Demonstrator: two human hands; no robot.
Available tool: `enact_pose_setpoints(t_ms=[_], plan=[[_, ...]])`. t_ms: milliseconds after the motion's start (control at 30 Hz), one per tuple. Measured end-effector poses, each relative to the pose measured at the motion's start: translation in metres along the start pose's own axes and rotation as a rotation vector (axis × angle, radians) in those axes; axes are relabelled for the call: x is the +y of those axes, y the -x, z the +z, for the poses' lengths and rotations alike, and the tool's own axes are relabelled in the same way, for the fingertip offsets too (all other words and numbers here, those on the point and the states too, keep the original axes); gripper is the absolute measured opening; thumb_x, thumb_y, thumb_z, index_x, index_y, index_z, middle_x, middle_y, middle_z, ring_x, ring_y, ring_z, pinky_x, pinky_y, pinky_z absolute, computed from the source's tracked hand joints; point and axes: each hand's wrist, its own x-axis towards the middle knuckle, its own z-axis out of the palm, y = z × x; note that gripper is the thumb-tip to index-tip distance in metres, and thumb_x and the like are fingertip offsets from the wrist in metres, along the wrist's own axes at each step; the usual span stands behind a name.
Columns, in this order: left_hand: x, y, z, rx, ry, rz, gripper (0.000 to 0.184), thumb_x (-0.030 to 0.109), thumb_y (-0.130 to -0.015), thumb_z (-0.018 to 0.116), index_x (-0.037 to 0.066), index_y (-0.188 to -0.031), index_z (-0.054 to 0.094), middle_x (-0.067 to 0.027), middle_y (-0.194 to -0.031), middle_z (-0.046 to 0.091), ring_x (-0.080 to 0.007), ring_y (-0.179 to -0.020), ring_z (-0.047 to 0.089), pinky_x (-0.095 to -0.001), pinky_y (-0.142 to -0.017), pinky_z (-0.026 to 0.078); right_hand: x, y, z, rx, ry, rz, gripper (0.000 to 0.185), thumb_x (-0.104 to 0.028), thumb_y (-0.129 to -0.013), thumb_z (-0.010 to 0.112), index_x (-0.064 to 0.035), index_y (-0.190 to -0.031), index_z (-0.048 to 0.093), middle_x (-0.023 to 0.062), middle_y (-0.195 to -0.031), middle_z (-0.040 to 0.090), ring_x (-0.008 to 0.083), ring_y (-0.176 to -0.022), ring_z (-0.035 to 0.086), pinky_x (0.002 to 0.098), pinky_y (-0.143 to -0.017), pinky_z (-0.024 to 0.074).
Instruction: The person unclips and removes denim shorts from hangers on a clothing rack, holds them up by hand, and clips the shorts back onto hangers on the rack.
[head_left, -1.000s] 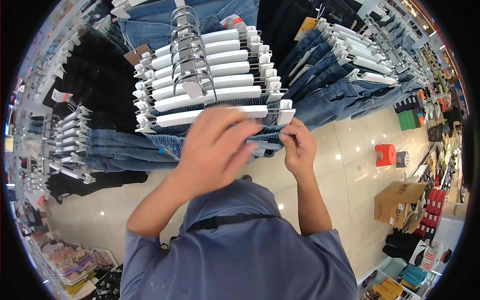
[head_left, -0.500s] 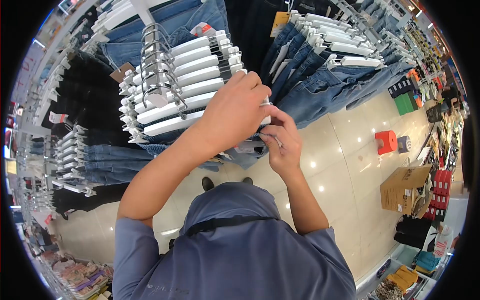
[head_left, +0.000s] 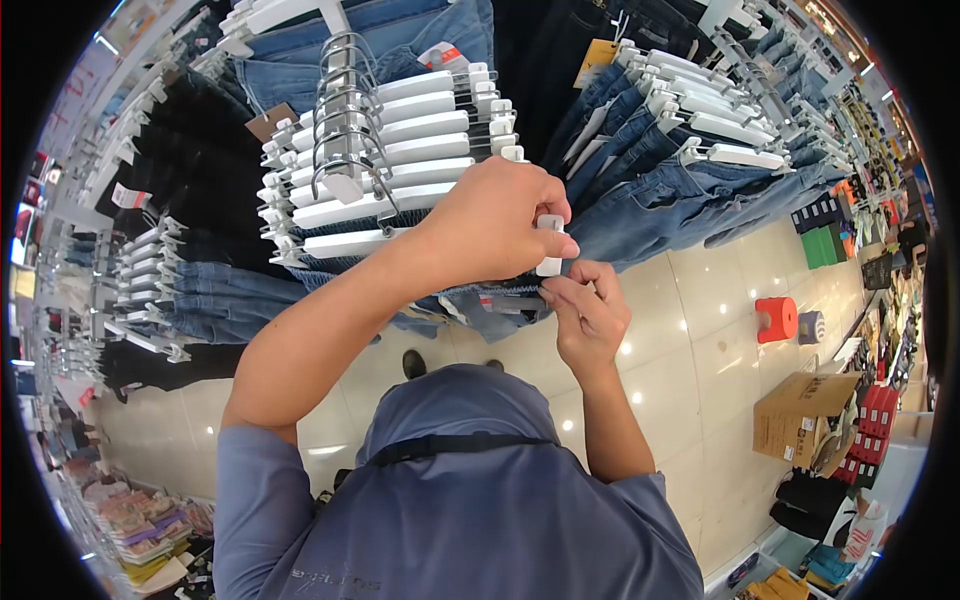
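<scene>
while the left hand (head_left: 495, 220) pinches a clip (head_left: 549, 265), the right hand (head_left: 592, 310) holds the waistband (head_left: 490, 290) just below

where the front hanger (head_left: 345, 246) ends on the right, its white clip sits between the left thumb and curled fingers; that hand is closed, and its forearm hides the middle of the bar. the right hand has thumb and forefinger pressed together on the edge of the gathered waistband, near the clip's lower end. such a pairing probably lets one hand control the clip while the other keeps the cloth level and stretched beside it. whether the clip is biting the cloth cannot be told.

the hanger is the nearest of a row of white hangers (head_left: 425, 130) on a metal rail (head_left: 344, 189), their hooks curving around it one behind another, likely so that the garments can be reached from the end. its bar lies crosswise to the rail, the visible left part rising slightly toward the right. the clip's own length runs nearly straight up and down in the view, across the line of the bar. the jeans (head_left: 490, 324) hang under the front of the row, waist uppermost and running left to right, the rest dropping toward the tiled floor (head_left: 670, 400); the hems cannot be made out.
</scene>
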Motion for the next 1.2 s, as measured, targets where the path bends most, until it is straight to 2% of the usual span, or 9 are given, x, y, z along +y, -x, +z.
enact_pose_setpoints(t_ms=[100,300,600,933,1100,1200], plan=[[-0.006,0.001,0.004,0.029,0.003,0.060,0.029,0.023,-0.073,0.082,0.002,-0.091,0.072,-0.0104,-0.075,0.065,-0.0206,-0.067,0.061,-0.0325,-0.064,0.049,0.001,0.000,-0.001,0.006,-0.028,0.011,0.018,0.007,-0.069,0.074,-0.0015,-0.085,0.074,0.0077,-0.081,0.057,0.0184,-0.069,0.056,0.0287,-0.058,0.0443],[-0.002,0.001,0.001,0.023,0.031,0.041,0.028,0.023,-0.073,0.082,0.002,-0.090,0.072,-0.0097,-0.075,0.065,-0.0202,-0.067,0.061,-0.0331,-0.063,0.048,-0.001,-0.001,-0.002,0.022,-0.021,0.018,0.019,0.008,-0.069,0.074,-0.0013,-0.085,0.074,0.0077,-0.081,0.058,0.0177,-0.066,0.057,0.0282,-0.055,0.0450],[-0.006,0.006,0.013,0.161,-0.088,0.207,0.024,0.020,-0.071,0.080,0.002,-0.083,0.070,-0.0095,-0.072,0.061,-0.0255,-0.066,0.060,-0.0362,-0.061,0.047,-0.005,-0.003,-0.002,0.057,0.052,-0.080,0.020,0.010,-0.070,0.074,-0.0005,-0.087,0.073,0.0093,-0.080,0.061,0.0179,-0.064,0.060,0.0277,-0.054,0.0474],[-0.001,0.008,0.008,0.089,-0.050,0.158,0.024,0.019,-0.070,0.080,0.002,-0.083,0.070,-0.0103,-0.074,0.062,-0.0273,-0.070,0.061,-0.0373,-0.064,0.048,-0.008,0.003,-0.002,0.074,-0.007,-0.048,0.019,0.013,-0.074,0.071,0.0023,-0.088,0.073,0.0104,-0.080,0.062,0.0161,-0.064,0.064,0.0254,-0.055,0.0523],[-0.008,0.016,0.020,0.122,-0.133,0.228,0.024,0.019,-0.070,0.079,0.003,-0.085,0.069,-0.0105,-0.077,0.063,-0.0293,-0.077,0.063,-0.0397,-0.069,0.049,-0.018,-0.010,0.002,0.077,0.012,-0.082,0.018,0.011,-0.071,0.073,0.0006,-0.086,0.073,0.0104,-0.082,0.063,0.0196,-0.067,0.062,0.0283,-0.057,0.0496],[-0.010,0.014,0.018,0.113,-0.092,0.186,0.026,0.021,-0.070,0.080,0.002,-0.085,0.069,-0.0107,-0.078,0.063,-0.0300,-0.079,0.064,-0.0403,-0.070,0.049,-0.019,-0.013,0.005,0.062,0.058,-0.113,0.017,0.009,-0.069,0.074,-0.0004,-0.084,0.073,0.0103,-0.082,0.063,0.0216,-0.068,0.059,0.0299,-0.058,0.0475]])
